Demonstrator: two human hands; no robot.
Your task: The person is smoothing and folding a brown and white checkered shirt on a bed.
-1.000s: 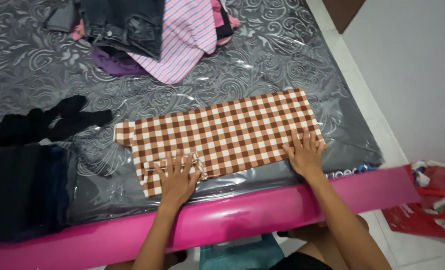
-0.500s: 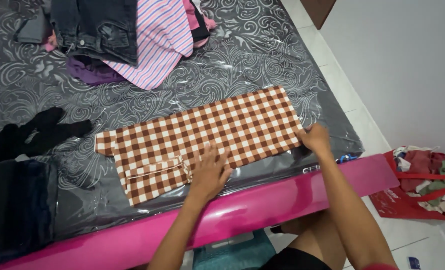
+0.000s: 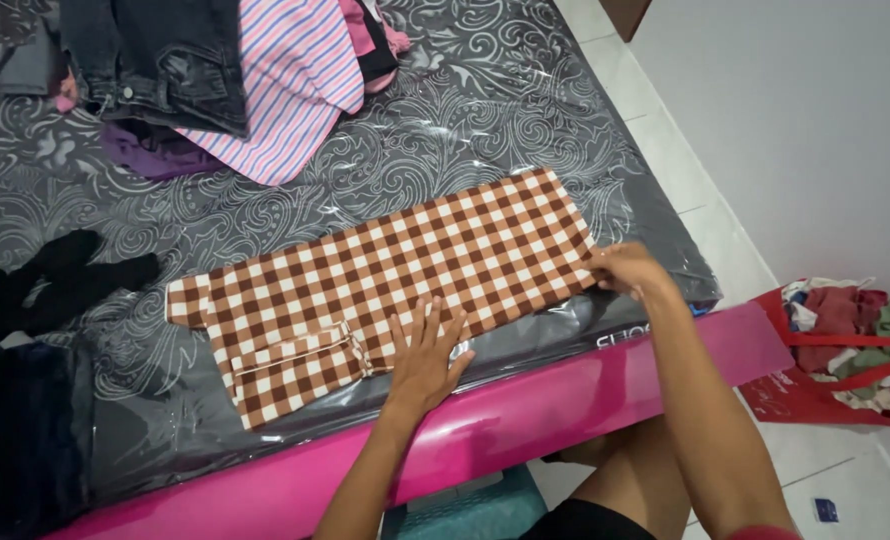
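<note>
Looks like a bedroom at home: a plastic-wrapped grey mattress (image 3: 485, 110) on a pink frame (image 3: 525, 420) fills the frame, clothes pile (image 3: 215, 70) upper left, white tile floor (image 3: 705, 210) and red laundry bag (image 3: 845, 360) at right.

The right hand (image 3: 627, 272) covers the near right corner of the checked garment (image 3: 385, 285), so its grip there cannot be determined. Far beyond the left hand (image 3: 427, 352), the clothes pile (image 3: 215, 70) is cropped by the top edge. Left of that hand, the dark folded stack (image 3: 20, 430) is cut off by the left edge.

One checked garment (image 3: 385, 285), two hands, one clothes pile (image 3: 205, 70), one red bag (image 3: 845, 360).
</note>
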